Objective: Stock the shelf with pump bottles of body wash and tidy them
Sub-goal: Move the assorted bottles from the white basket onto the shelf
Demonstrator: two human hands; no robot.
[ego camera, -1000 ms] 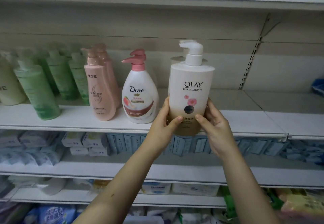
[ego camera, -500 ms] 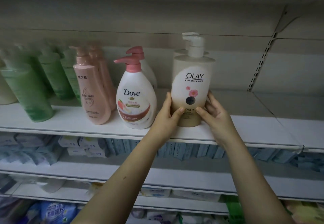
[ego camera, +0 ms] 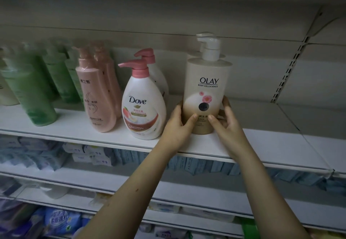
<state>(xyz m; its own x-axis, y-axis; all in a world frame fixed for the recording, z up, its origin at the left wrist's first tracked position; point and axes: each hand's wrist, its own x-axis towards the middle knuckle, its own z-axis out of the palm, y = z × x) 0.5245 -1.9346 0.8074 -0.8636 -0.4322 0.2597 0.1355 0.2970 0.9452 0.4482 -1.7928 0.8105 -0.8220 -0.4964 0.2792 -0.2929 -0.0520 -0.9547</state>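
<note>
Head: left hand (ego camera: 177, 125), right hand (ego camera: 228, 126) apparently clasp bottle (ego camera: 207, 89).

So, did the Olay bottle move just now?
Yes. The Olay bottle went further in and down, from over the shelf edge to well behind it.

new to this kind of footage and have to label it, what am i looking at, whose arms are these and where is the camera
There is no machine: a person wears a camera on the head, looking forward and down, so the two bare arms are their own. The view faces a shop shelf. The left hand and right hand both grip the lower part of an upright cream Olay bottle, whose base seems to rest on the shelf. To its left stand a Dove bottle, pink bottles and green bottles.
</note>
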